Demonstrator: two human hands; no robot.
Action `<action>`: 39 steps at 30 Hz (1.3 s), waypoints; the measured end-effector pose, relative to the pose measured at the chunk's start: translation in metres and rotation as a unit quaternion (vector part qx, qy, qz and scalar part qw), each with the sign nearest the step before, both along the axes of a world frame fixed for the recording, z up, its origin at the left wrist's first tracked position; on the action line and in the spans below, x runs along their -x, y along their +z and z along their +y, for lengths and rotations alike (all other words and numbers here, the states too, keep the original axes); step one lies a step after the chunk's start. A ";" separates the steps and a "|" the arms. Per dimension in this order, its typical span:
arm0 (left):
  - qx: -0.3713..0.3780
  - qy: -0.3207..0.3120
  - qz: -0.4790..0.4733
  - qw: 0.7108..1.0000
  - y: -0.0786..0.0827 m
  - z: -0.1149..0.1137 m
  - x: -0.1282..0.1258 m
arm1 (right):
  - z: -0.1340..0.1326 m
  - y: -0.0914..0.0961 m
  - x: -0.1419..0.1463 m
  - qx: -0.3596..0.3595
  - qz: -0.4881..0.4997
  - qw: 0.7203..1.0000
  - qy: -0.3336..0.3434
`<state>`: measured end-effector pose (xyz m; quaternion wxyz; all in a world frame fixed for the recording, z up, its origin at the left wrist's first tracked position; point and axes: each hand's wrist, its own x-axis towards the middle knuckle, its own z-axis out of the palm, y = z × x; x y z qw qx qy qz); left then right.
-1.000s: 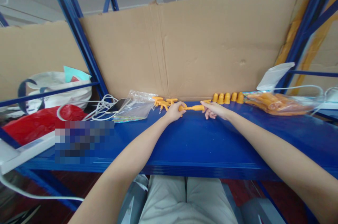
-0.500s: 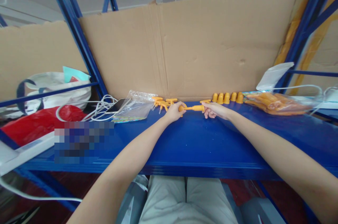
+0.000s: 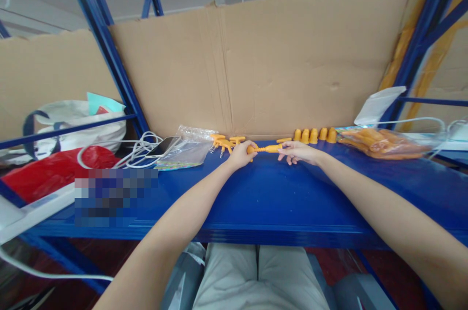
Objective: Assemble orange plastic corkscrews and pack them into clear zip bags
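Orange tool (image 3: 269, 148) spans curled left fingers (image 3: 249, 144) and pinching right fingers (image 3: 290, 145).

1 orange plastic piece (image 3: 270, 148) | slender, stepped | near-horizontal | held between 2 hands (image 3: 298, 152) | ends partly covered

orange tool (image 3: 272, 148) (ends partly hidden)

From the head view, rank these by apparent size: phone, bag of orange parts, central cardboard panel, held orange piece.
1. Central cardboard panel
2. Bag of orange parts
3. Phone and held orange piece: unranked; their lengths look alike, and the piece is partly hidden.
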<state>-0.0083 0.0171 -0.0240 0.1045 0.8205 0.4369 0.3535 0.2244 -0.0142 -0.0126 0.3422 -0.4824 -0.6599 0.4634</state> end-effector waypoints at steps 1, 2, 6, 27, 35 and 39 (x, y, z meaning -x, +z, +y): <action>0.002 -0.003 0.001 1.000 0.000 0.000 0.000 | 0.000 0.000 0.001 0.004 -0.002 1.000 0.001; 0.003 -0.004 0.002 1.000 0.000 -0.001 0.000 | -0.001 0.000 0.001 0.007 -0.004 1.000 0.001; -0.012 -0.009 0.004 1.000 0.000 -0.002 -0.001 | 0.000 0.000 0.006 0.018 0.001 1.000 -0.021; -0.025 -0.013 0.001 1.000 0.002 -0.008 -0.004 | 0.000 0.001 0.016 0.083 -0.017 0.992 -0.090; -0.029 -0.013 -0.006 0.999 0.001 -0.006 -0.003 | -0.002 0.003 0.016 0.094 -0.017 0.992 -0.086; -0.024 -0.016 -0.009 1.000 0.002 -0.008 -0.003 | -0.002 0.004 0.016 0.104 -0.011 0.990 -0.092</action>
